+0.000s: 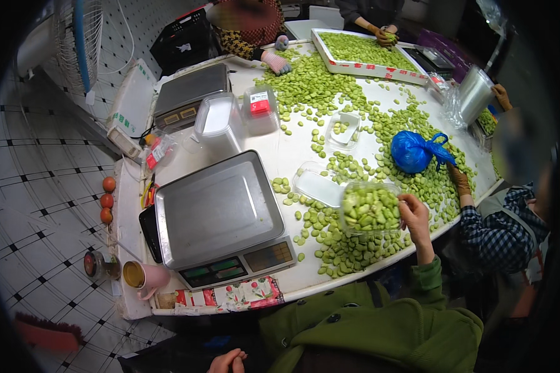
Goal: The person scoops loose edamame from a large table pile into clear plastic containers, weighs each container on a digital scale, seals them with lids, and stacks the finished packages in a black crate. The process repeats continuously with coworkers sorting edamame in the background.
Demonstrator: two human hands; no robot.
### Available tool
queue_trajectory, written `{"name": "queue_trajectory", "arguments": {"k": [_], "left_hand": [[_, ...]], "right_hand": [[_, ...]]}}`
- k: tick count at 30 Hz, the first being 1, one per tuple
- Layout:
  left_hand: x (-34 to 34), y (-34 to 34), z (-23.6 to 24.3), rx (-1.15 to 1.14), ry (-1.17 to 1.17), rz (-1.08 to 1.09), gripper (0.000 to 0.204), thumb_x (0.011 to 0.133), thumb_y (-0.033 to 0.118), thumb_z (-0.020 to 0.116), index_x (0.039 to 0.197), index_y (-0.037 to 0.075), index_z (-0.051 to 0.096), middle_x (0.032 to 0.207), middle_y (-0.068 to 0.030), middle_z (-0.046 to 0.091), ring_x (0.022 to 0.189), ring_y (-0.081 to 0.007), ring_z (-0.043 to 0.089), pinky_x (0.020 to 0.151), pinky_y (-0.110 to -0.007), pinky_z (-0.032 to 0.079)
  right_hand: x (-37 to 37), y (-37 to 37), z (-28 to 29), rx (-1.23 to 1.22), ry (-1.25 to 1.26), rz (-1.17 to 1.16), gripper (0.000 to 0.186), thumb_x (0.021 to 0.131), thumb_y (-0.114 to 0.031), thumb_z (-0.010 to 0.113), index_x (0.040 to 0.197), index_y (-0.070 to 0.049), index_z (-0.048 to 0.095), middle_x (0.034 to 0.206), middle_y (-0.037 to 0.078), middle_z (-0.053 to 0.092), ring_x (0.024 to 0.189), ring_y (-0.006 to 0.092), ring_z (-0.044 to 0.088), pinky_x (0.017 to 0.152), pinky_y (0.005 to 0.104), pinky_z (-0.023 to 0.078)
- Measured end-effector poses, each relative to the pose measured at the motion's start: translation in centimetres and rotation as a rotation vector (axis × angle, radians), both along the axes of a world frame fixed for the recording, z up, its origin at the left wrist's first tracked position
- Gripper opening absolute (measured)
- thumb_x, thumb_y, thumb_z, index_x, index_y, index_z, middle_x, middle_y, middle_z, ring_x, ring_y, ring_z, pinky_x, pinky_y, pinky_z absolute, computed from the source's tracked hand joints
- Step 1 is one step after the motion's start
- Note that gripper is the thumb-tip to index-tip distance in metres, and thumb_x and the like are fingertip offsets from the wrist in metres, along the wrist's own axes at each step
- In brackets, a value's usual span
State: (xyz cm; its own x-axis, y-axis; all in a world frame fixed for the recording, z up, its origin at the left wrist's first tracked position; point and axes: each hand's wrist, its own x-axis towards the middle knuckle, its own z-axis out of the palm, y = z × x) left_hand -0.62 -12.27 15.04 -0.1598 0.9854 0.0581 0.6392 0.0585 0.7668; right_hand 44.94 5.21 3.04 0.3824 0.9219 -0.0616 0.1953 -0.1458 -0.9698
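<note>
My right hand (415,217) grips the right side of a transparent plastic container (353,229) full of green broad beans (372,205), held over the near right part of the table. Loose broad beans (348,252) lie beneath and around it. Just left of the container, an empty plastic tray (317,184) rests among the beans. Low at the bottom edge, my left hand (228,362) is off the table, its fingers curled together; whatever they may hold is hidden. Nearest to it on the table stands a digital scale (221,208) with a bare metal pan.
Another scale (193,90), stacked containers (219,124) and a pink mug (146,276) stand on the left. A blue plastic bag (410,152) sits on the beans. Co-workers' gloved hands (275,62) work around a foam box (367,69). A fan (78,43) stands far left.
</note>
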Motion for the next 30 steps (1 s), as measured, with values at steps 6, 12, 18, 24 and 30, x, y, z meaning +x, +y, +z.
{"name": "queue_trajectory", "arguments": {"k": [6,12,18,24,30], "left_hand": [[1.9,3.3,-3.6,-0.055,-0.262,0.065,0.013,0.093,-0.001,0.06,0.103,-0.003,0.068,0.089,-0.0104,0.07,0.078,-0.0164,0.069,0.07,-0.027,0.055],[2.2,3.8,-5.8,-0.192,-0.288,0.009,0.017,0.095,0.004,0.06,0.108,-0.003,0.068,0.094,-0.0097,0.071,0.085,-0.0154,0.069,0.075,-0.027,0.053],[0.6,4.5,-8.3,-0.249,-0.199,0.005,0.019,0.095,0.006,0.06,0.11,-0.003,0.067,0.094,-0.0107,0.072,0.086,-0.0164,0.069,0.077,-0.028,0.053],[0.8,6.4,-9.0,-0.27,-0.256,-0.046,0.018,0.095,0.007,0.06,0.107,-0.003,0.068,0.092,-0.0108,0.073,0.085,-0.016,0.069,0.077,-0.028,0.053],[0.2,6.7,-12.0,-0.393,-0.429,-0.049,0.022,0.097,0.01,0.058,0.112,-0.002,0.067,0.094,-0.0073,0.071,0.083,-0.0136,0.065,0.076,-0.027,0.051]], "right_hand": [[-14.4,8.5,2.8,0.019,0.116,0.459,0.019,0.094,-0.015,0.059,0.103,0.001,0.061,0.067,0.005,0.063,0.056,0.0104,0.065,0.044,0.0227,0.048],[-22.7,13.4,-1.3,0.306,-0.192,0.614,0.029,0.092,-0.025,0.062,0.1,0.003,0.061,0.073,0.018,0.068,0.063,0.0283,0.068,0.061,0.0385,0.054],[-20.8,13.7,-1.9,0.458,-0.315,0.507,0.02,0.093,-0.024,0.063,0.092,-0.004,0.067,0.078,0.015,0.068,0.067,0.0319,0.065,0.062,0.0384,0.052],[-14.5,20.0,-4.6,0.336,-0.494,0.422,0.016,0.089,-0.023,0.065,0.096,-0.011,0.073,0.083,0.01,0.07,0.068,0.0249,0.067,0.063,0.0371,0.053],[-16.0,31.5,-5.0,0.496,-0.772,0.431,0.021,0.091,-0.024,0.061,0.108,-0.013,0.066,0.099,0.009,0.062,0.082,0.0315,0.065,0.069,0.0421,0.052]]}}
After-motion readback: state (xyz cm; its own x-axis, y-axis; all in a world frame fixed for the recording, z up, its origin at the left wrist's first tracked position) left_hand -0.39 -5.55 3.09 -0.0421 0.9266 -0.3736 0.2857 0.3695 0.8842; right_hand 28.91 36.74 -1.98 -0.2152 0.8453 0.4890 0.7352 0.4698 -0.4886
